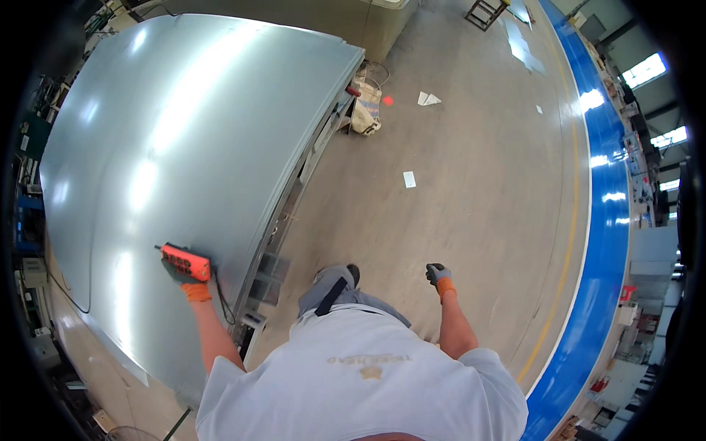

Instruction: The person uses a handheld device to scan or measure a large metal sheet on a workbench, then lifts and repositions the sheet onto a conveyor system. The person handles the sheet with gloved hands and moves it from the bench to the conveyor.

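My left hand (pixel 176 275), in a grey glove with an orange cuff, is closed round an orange-red remote control (pixel 187 262). Dark buttons run along the control's face, and a black cable or strap hangs from one end. It is held over the large shiny metal sheet (pixel 191 184) on my left. My right hand (pixel 439 275), gloved alike, hangs over the floor at my right side. Its fingers are curled in, with nothing visible in them.
Under the sheet's right edge is a frame with grey bins (pixel 269 278). A pale sack (pixel 366 110) leans at the far corner. White papers (pixel 409 179) lie on the floor. A blue floor strip (pixel 606 176) and shelving run along the right; a small wooden stand (pixel 482 13) is far ahead.
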Action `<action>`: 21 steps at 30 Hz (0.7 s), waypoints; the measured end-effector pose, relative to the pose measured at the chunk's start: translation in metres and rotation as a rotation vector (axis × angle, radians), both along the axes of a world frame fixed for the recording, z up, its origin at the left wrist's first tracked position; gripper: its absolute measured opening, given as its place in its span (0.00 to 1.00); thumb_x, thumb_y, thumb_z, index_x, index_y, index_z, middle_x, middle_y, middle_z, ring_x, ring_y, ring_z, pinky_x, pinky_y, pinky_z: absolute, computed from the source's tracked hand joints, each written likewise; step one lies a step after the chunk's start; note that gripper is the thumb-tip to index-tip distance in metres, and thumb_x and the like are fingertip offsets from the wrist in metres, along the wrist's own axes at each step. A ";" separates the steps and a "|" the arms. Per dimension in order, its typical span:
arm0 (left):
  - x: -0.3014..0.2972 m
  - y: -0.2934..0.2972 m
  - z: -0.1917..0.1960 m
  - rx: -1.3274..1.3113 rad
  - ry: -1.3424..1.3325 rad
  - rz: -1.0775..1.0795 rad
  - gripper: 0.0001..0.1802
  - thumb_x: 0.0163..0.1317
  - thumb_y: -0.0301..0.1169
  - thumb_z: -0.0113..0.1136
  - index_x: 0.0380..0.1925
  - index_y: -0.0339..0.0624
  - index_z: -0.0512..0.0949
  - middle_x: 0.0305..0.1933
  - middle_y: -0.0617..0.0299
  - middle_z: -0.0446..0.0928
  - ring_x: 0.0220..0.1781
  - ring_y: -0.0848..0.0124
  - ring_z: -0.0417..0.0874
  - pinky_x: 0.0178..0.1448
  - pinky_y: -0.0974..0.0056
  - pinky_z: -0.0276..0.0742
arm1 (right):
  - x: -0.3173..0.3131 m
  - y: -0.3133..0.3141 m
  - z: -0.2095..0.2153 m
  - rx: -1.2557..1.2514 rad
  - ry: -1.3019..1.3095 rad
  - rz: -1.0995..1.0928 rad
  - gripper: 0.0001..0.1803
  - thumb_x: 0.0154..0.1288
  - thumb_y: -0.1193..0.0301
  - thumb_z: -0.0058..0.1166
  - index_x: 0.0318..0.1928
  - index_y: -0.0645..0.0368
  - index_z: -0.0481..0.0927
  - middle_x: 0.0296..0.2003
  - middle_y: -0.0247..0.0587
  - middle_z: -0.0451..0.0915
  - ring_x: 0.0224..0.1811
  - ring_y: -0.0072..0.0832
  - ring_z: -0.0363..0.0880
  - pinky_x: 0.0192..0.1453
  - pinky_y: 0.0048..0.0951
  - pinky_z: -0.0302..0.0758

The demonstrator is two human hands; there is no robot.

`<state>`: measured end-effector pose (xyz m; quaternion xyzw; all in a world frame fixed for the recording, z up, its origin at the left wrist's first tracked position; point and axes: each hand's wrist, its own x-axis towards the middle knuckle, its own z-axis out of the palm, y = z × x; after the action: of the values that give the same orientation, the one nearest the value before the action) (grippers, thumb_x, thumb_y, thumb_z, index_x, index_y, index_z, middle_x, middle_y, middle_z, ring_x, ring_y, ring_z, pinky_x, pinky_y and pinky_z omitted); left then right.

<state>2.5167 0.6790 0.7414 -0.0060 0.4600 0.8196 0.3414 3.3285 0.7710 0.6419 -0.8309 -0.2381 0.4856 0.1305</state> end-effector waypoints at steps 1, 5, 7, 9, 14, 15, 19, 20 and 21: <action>-0.003 0.005 -0.004 0.013 0.000 0.023 0.25 0.72 0.59 0.53 0.50 0.52 0.81 0.42 0.61 0.84 0.41 0.62 0.84 0.47 0.55 0.83 | 0.001 0.025 -0.003 0.050 0.092 0.021 0.13 0.66 0.58 0.66 0.46 0.50 0.88 0.29 0.34 0.86 0.26 0.22 0.82 0.27 0.26 0.74; -0.014 0.020 -0.015 -0.122 0.040 0.284 0.25 0.76 0.58 0.47 0.48 0.49 0.80 0.41 0.62 0.81 0.40 0.64 0.81 0.48 0.55 0.82 | -0.019 0.131 -0.015 -0.004 0.132 0.048 0.13 0.70 0.59 0.63 0.51 0.46 0.86 0.37 0.37 0.88 0.34 0.28 0.86 0.34 0.31 0.78; -0.026 0.027 -0.017 -0.148 0.028 0.277 0.25 0.73 0.59 0.52 0.47 0.52 0.82 0.42 0.63 0.83 0.40 0.63 0.83 0.47 0.55 0.83 | -0.031 0.198 -0.012 0.092 0.226 0.119 0.15 0.70 0.59 0.63 0.52 0.50 0.86 0.39 0.38 0.88 0.35 0.28 0.87 0.37 0.30 0.80; -0.032 0.030 -0.021 -0.080 0.070 0.267 0.25 0.73 0.60 0.51 0.48 0.53 0.82 0.43 0.64 0.83 0.41 0.63 0.83 0.48 0.55 0.83 | -0.046 0.277 -0.007 0.181 0.264 0.235 0.16 0.70 0.59 0.63 0.52 0.54 0.85 0.40 0.39 0.88 0.36 0.27 0.87 0.39 0.30 0.80; -0.020 0.036 -0.017 -0.072 0.056 0.361 0.25 0.73 0.60 0.50 0.49 0.55 0.82 0.44 0.66 0.83 0.42 0.64 0.82 0.48 0.55 0.82 | -0.085 0.497 0.010 0.174 0.210 0.458 0.16 0.71 0.62 0.62 0.53 0.57 0.85 0.38 0.40 0.87 0.37 0.26 0.86 0.40 0.27 0.81; -0.015 0.041 -0.013 -0.068 0.049 0.371 0.25 0.73 0.60 0.50 0.49 0.55 0.82 0.44 0.67 0.83 0.42 0.65 0.82 0.48 0.55 0.82 | -0.090 0.536 0.015 0.208 0.237 0.495 0.15 0.71 0.63 0.62 0.53 0.57 0.86 0.37 0.38 0.87 0.36 0.25 0.85 0.38 0.26 0.80; -0.001 0.096 0.005 -0.161 -0.038 0.829 0.27 0.73 0.62 0.48 0.57 0.59 0.80 0.50 0.71 0.80 0.47 0.67 0.81 0.52 0.52 0.81 | -0.132 0.692 0.046 0.355 0.247 0.552 0.15 0.70 0.62 0.63 0.52 0.55 0.86 0.37 0.37 0.88 0.34 0.24 0.85 0.37 0.25 0.79; 0.005 0.112 0.010 -0.142 0.008 0.780 0.27 0.73 0.62 0.49 0.58 0.59 0.80 0.51 0.70 0.80 0.47 0.67 0.81 0.52 0.53 0.81 | -0.147 0.721 0.054 0.372 0.334 0.549 0.15 0.70 0.62 0.63 0.52 0.55 0.86 0.37 0.37 0.88 0.35 0.24 0.85 0.37 0.25 0.79; 0.011 0.132 0.015 -0.216 -0.043 0.848 0.28 0.73 0.61 0.50 0.59 0.58 0.79 0.51 0.70 0.80 0.46 0.67 0.81 0.52 0.54 0.82 | -0.165 0.751 0.064 0.327 0.307 0.492 0.15 0.70 0.62 0.63 0.52 0.55 0.86 0.37 0.37 0.88 0.35 0.23 0.85 0.37 0.25 0.79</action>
<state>2.5273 0.8106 0.7568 -0.2472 0.4925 0.8343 -0.0184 3.1633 1.5215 0.7054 -0.6336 -0.4842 0.5774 0.1753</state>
